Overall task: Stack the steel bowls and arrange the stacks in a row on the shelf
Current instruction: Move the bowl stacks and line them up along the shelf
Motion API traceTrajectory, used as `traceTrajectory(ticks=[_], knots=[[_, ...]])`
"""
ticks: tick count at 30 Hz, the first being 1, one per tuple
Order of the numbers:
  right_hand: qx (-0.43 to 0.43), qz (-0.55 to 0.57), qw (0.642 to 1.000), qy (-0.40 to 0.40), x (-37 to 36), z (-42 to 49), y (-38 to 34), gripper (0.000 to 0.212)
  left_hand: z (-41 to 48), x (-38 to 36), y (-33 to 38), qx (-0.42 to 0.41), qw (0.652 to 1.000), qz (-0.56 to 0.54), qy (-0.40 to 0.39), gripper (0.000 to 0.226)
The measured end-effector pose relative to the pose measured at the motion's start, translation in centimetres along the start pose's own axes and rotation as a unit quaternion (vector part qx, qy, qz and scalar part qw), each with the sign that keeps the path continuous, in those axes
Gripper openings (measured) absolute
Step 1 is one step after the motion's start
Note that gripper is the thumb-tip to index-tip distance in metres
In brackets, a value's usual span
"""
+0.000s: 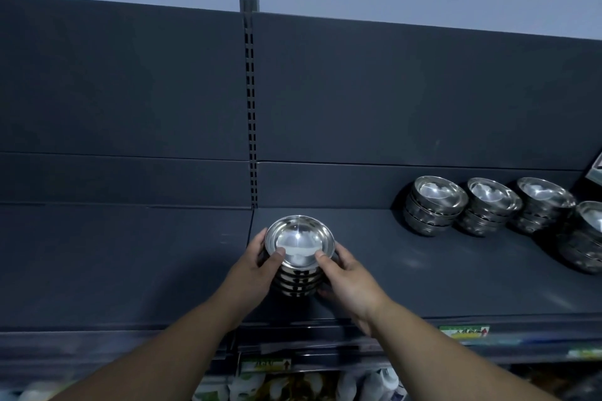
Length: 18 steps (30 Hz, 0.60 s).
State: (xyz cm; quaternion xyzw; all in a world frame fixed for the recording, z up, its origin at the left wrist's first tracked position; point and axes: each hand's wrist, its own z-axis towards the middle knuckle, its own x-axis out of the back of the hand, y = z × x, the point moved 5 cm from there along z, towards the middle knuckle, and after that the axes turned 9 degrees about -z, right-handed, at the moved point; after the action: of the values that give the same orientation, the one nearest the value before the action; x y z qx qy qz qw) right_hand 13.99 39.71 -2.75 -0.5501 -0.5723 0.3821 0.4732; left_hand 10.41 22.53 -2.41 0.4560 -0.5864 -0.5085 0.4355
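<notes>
Two hands [252, 273] [350, 285] around bowl stack [299, 257]

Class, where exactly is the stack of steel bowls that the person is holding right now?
In the head view, the held stack of shiny steel bowls sits centre frame on the dark grey shelf, clasped between the left hand and right hand, well left of the other bowl stacks.

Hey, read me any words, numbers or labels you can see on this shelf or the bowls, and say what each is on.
No text can be read.
Price tag on the shelf edge: too blurred.
Lower tag below the hands: blurred, only a red arrow shows.
Packages underneath: print illegible.
Steel bowls: no markings visible.
</notes>
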Motion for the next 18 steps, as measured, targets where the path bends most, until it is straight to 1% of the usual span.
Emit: traceTrajectory(ticks=[3,6,9,11,13,16,18], knots=[[-0.003,-0.018,1.000,0.001,0.0,-0.2,-0.4,0.045,0.2,0.0,0.0,0.003,1.000,-0.009,-0.004,0.054],[0.005,-0.084,0.996,0.010,0.3,-0.7,-1.2,0.044,0.2,0.3,-0.2,0.016,1.000,-0.015,0.002,0.064],[0.010,-0.169,0.985,0.044,1.5,-1.0,-1.3,0.060,-0.3,0.4,0.4,0.011,1.000,0.016,0.024,0.069],[0.011,-0.230,0.971,0.066,2.6,-1.3,-1.2,0.064,-0.8,0.5,1.5,-0.016,0.994,0.088,0.060,0.070],[0.013,-0.277,0.958,0.077,3.9,-1.7,-0.7,0.063,-1.6,0.0,3.1,-0.065,0.980,0.166,0.084,0.066],[0.022,-0.362,0.927,0.092,6.6,-3.0,-0.2,0.058,-2.5,-2.4,5.5,-0.149,0.952,0.259,0.073,0.058],[0.030,-0.419,0.902,0.103,9.0,-4.0,0.2,0.055,-2.8,-4.9,6.5,-0.195,0.929,0.311,0.055,0.064]])
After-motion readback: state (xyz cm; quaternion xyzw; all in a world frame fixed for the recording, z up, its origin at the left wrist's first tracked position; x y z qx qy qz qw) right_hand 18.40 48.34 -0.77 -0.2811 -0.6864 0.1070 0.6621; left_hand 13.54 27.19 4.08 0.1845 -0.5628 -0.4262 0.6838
